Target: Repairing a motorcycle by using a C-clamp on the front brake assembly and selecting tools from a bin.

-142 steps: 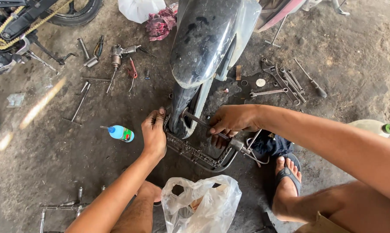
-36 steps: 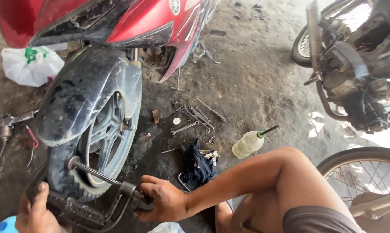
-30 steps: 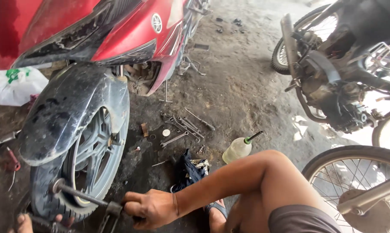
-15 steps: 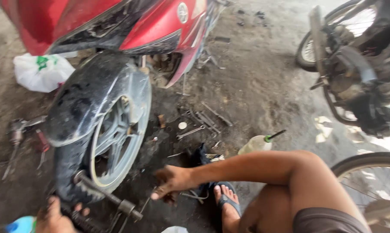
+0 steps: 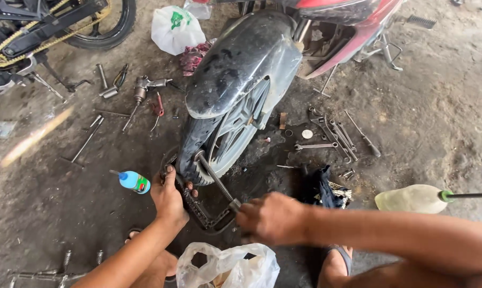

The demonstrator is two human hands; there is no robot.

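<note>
Chain (image 5: 198,209): one, looped under rear wheel (image 5: 227,136). Left hand (image 5: 169,197) fingers clamped on it; right hand (image 5: 270,217) fisted round threaded rod (image 5: 215,178). One blue bottle (image 5: 133,182) left, wrenches (image 5: 331,136) right, plastic bag (image 5: 227,266) in front.

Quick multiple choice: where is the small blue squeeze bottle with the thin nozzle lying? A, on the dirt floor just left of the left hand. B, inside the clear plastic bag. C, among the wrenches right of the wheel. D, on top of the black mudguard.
A: the small blue squeeze bottle lies on the dirt floor just left of the left hand, well apart from the wrenches and the clear plastic bag.
</note>
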